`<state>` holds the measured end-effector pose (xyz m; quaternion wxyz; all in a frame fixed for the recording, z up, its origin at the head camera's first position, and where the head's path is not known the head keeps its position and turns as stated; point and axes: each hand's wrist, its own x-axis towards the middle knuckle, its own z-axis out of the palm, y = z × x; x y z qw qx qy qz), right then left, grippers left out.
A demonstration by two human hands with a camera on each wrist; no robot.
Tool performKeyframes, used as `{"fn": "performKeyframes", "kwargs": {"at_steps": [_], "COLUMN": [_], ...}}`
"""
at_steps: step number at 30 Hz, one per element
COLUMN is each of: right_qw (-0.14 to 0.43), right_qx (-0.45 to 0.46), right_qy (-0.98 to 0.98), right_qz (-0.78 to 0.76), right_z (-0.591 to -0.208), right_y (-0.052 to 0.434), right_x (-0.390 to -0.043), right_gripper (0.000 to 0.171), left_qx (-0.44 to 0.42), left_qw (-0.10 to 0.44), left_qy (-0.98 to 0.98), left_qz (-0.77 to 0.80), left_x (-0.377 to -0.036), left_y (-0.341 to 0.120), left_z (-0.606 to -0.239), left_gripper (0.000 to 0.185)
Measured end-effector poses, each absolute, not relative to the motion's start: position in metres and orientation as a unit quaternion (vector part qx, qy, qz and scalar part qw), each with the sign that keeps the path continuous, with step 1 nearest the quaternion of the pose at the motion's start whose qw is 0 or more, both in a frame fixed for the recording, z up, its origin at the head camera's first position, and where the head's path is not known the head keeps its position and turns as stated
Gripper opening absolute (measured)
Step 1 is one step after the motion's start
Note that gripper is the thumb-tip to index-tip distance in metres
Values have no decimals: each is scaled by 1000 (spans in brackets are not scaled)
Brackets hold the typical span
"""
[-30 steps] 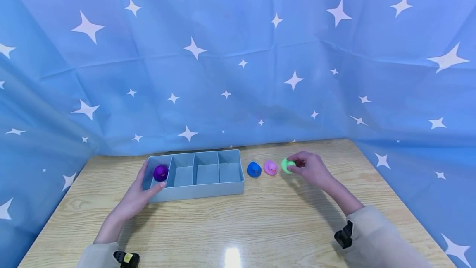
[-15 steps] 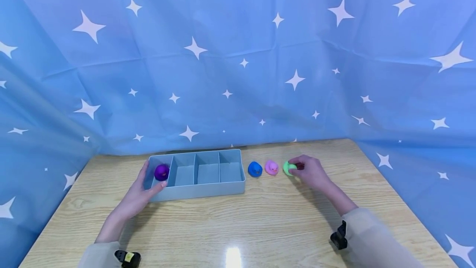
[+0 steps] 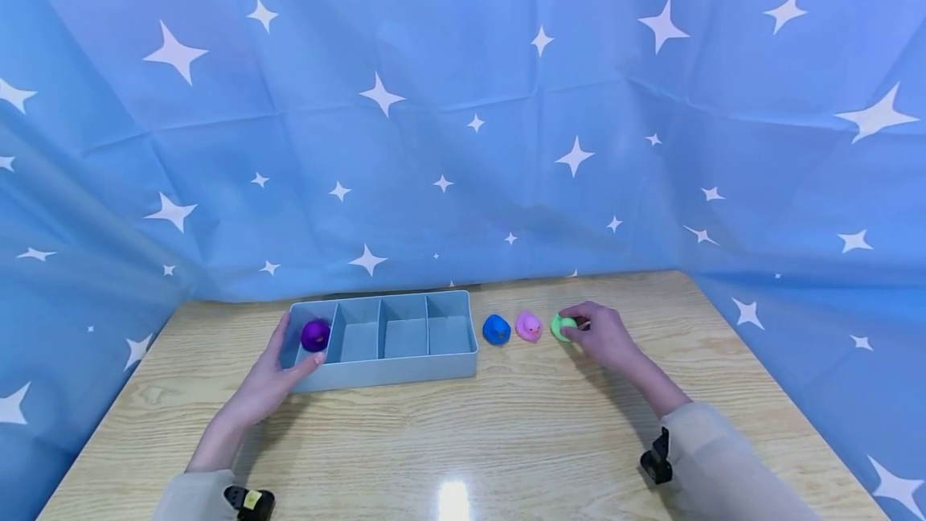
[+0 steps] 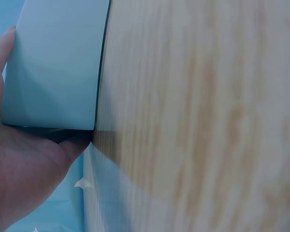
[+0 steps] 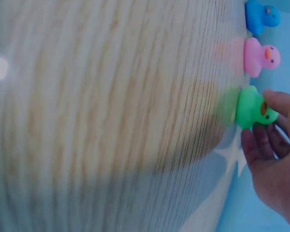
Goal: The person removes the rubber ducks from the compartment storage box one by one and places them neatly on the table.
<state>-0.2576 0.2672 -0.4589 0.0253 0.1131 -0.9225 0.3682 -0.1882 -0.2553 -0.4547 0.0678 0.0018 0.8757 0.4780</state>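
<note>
A blue-grey box with several compartments (image 3: 405, 369) stands on the table, left of the middle in the head view. My left hand (image 3: 262, 384) grips its left end, thumb on the front rim and fingers along the end wall. A purple rubber duck (image 3: 314, 335) sits in the leftmost compartment. To the right of the box, my right hand (image 3: 606, 336) pinches a green rubber duck (image 3: 562, 327) by its head; the right wrist view shows the duck upright at the table surface. A pink rubber duck (image 3: 529, 326) and a blue rubber duck (image 3: 496, 330) stand in a row beside it.
The wooden table (image 3: 405, 441) reaches to a blue star-patterned cloth (image 3: 448, 143) hanging behind and at both sides. The box's back wall stands close to the table's rear edge. Light glares on the front middle.
Since one second ago, my right hand and the green duck have shifted slightly down in the head view, still pinched. The left hand keeps its hold on the box.
</note>
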Motion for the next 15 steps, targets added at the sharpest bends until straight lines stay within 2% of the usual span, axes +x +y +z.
{"fn": "performKeyframes", "kwargs": {"at_steps": [15], "right_qw": [21], "right_qx": [116], "right_qy": [-922], "right_qz": [369], "right_z": [-462], "right_y": [269], "right_x": [-259], "right_gripper": [28], "left_qx": [1], "left_qw": [70], "left_qy": [876], "left_qz": [478], "left_x": [-189], "left_y": [-255], "left_z": [-455], "left_gripper": [110]}}
